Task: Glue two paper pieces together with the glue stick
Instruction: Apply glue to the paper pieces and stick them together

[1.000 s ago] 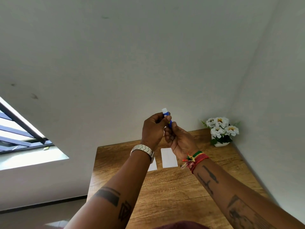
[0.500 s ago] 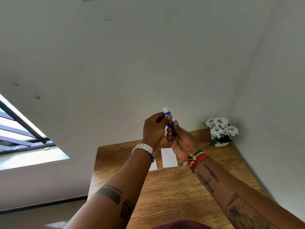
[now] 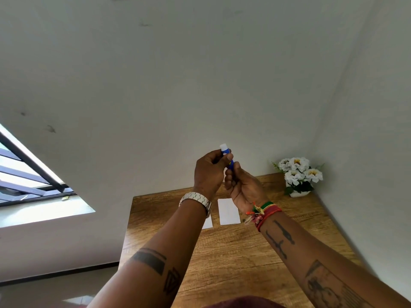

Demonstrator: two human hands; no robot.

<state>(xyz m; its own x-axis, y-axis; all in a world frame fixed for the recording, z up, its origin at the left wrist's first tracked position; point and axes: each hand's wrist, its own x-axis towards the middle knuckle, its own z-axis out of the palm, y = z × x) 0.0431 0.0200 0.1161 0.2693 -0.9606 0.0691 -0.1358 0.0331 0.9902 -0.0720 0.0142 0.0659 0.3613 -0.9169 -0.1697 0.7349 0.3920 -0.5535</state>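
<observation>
Head view: both hands raised above surface (image 3: pixel 244 252), left hand (image 3: pixel 209 172) and right hand (image 3: pixel 242 187) gripping glue stick (image 3: pixel 227 154). Barely changed from a second ago, probably uncapping. Papers (image 3: pixel 229 211) untouched at 6 o'clock below.

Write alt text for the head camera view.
Two raised hands, left and right, grip a blue glue stick above a wooden table. Two white paper pieces lie below; white flowers stand in the corner.
</observation>
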